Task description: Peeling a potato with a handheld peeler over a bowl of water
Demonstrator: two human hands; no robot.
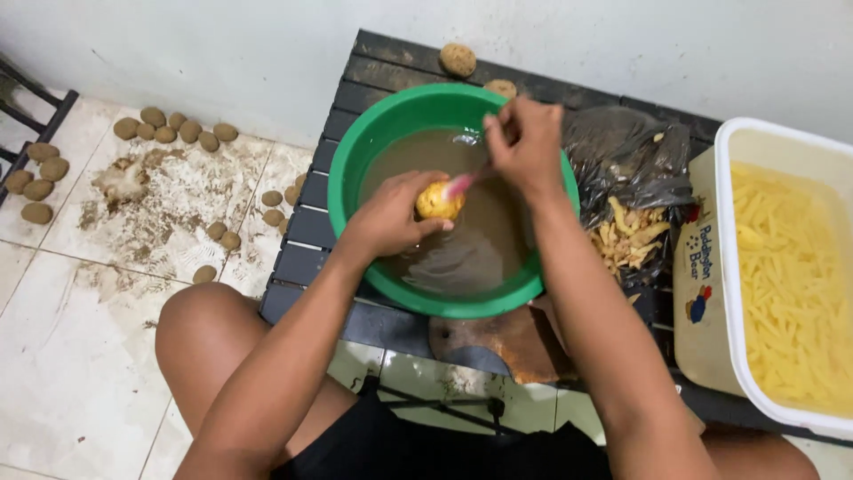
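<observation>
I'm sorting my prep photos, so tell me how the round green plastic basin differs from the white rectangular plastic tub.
The round green plastic basin is circular; the white rectangular plastic tub has straight sides. The basin holds murky brown water, where the left hand holds a yellow peeled potato and the right hand works a pink-handled tool; the tub holds pale yellow potato sticks. Both are open-topped.

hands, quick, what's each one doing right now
Left hand: closed around a peeled potato over the green basin.
Right hand: closed on a pink-handled peeler.
</observation>
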